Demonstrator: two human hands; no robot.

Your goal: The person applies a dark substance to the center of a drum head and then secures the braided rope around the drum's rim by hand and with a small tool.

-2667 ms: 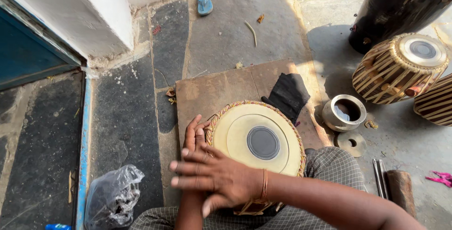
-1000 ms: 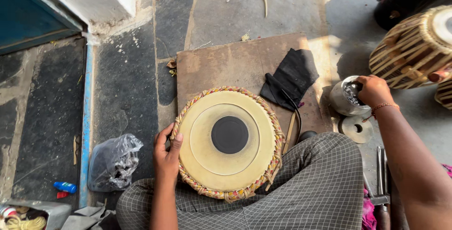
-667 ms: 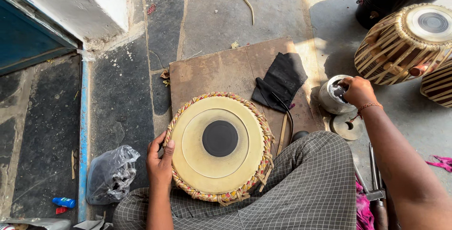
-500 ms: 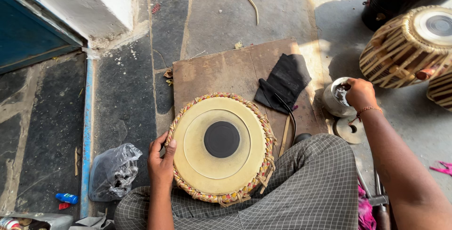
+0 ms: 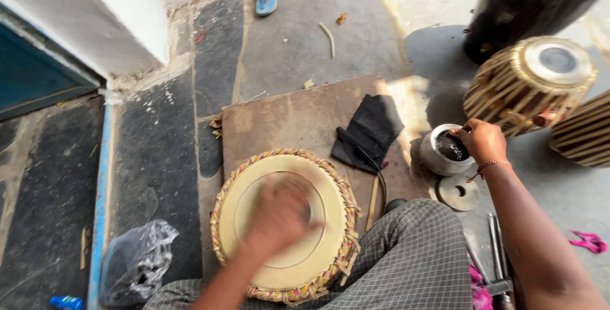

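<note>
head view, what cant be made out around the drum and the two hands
- Left hand: motion-blurred; fingers indistinct.
- Drum: dark centre patch hidden under that hand.
- Metal pot: contents partly covered by right hand.
- Striped drum: cut off by the right edge.

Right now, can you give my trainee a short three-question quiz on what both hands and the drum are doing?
1. True or false: the left hand lies over the head of the drum in the lap.
2. What does the right hand reach into?
A. the small metal pot
B. a plastic bag
C. a blue sandal
3. Fill in: the black cloth lies on a flat brown ____.

Key: 1 true (the hand is motion-blurred); 2 A, fingertips at the pot's mouth; 3 board.
</note>
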